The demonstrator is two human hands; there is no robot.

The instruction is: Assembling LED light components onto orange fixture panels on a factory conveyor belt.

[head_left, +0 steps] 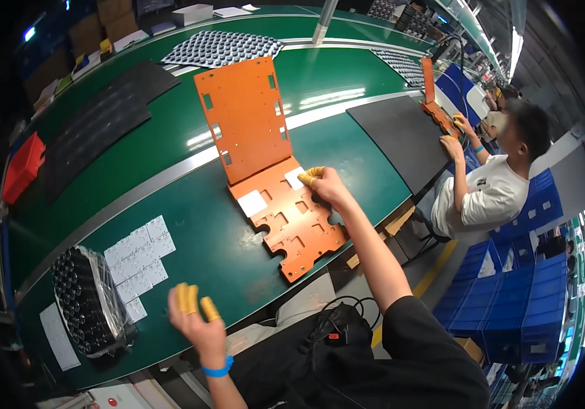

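Note:
An orange hinged fixture (pixel 309 235) lies on the green bench with its lid (pixel 245 123) raised. Two small white boards rest in its base. My right hand (pixel 326 185), in yellow finger cots, has its fingers closed at the edge of the right-hand white board (pixel 295 178); the other white board (pixel 252 203) lies to its left. Lower left, my left hand (pixel 199 324) is over the bench's near edge, fingers apart, with nothing in it. It wears yellow finger cots and a blue wristband. The white printed circuit boards (pixel 139 255) lie beyond it.
A wrapped bundle of black round parts (pixel 84 300) stands at the left, next to another white sheet (pixel 59 335). Black mats (pixel 401 136) and a red bin (pixel 24 167) lie farther off. On the right, a co-worker (pixel 487 184) handles a similar orange fixture.

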